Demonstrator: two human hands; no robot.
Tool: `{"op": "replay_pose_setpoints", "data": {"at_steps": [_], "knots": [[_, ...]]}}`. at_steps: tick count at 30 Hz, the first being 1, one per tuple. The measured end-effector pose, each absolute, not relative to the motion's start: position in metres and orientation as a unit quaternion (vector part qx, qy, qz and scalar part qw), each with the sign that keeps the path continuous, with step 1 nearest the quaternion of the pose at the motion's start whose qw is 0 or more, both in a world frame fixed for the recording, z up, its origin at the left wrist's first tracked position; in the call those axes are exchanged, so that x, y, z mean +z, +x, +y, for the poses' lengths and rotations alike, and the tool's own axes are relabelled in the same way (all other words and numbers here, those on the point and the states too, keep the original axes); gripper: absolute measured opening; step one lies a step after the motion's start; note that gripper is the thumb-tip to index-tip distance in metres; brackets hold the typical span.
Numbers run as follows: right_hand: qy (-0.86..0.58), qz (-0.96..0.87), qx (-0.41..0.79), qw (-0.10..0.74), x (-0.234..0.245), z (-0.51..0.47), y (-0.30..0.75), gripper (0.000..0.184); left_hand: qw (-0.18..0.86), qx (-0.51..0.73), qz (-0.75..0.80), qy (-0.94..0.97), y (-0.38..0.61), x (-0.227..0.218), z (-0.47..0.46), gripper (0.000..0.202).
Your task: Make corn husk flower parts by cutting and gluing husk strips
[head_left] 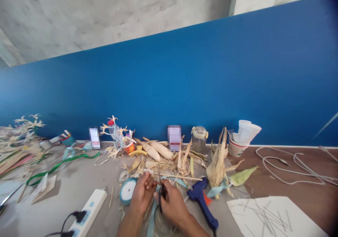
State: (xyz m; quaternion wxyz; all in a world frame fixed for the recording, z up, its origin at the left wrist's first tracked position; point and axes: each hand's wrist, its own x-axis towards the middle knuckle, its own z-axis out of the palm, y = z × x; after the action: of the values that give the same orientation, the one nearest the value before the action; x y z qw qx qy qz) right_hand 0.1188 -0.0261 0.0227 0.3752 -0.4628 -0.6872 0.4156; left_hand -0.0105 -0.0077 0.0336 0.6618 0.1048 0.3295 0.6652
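Observation:
My right hand point(173, 200) is closed round a pair of black-handled scissors point(162, 194), the blades pointing up and away from me. Close beside it, my left hand point(144, 191) has its fingers curled together. A small pale piece shows at its fingertips, too small to name. Dried corn husks point(161, 149) lie in a heap just beyond both hands, with a thin straw-coloured stick point(182, 176) in front. A spool of light blue ribbon point(128, 191) lies left of my left hand. Right of my right hand rests a dark blue glue gun point(202, 200).
A white power strip point(91, 209) with black plugs lies at front left. White paper point(274, 217) with thin wires is at right. A lidded jar point(199, 138), a paper cup point(237, 147) and a phone point(174, 138) stand along the blue partition point(169, 82). A white cable point(290, 159) coils at right.

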Motion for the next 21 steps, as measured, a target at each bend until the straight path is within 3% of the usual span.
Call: {"op": "replay_pose_setpoints", "data": {"at_steps": [4, 7, 14, 21], "knots": [[-0.466, -0.713, 0.394, 0.345, 0.025, -0.031, 0.120, 0.028, 0.671, 0.657, 0.329, 0.096, -0.008, 0.037, -0.010, 0.036], [-0.458, -0.698, 0.407, 0.372, 0.023, -0.027, 0.120, 0.026, 0.649, 0.660, 0.351, 0.138, -0.008, 0.037, -0.010, 0.039], [-0.371, -0.440, 0.569, 0.587, 0.024, 0.003, 0.127, 0.035, 0.593, 0.570, 0.473, 0.316, -0.005, 0.038, -0.016, 0.040], [-0.318, -0.382, 0.664, 0.559, 0.028, 0.006, 0.131, 0.044, 0.641, 0.462, 0.457, 0.408, -0.005, 0.037, -0.023, 0.032]]}}
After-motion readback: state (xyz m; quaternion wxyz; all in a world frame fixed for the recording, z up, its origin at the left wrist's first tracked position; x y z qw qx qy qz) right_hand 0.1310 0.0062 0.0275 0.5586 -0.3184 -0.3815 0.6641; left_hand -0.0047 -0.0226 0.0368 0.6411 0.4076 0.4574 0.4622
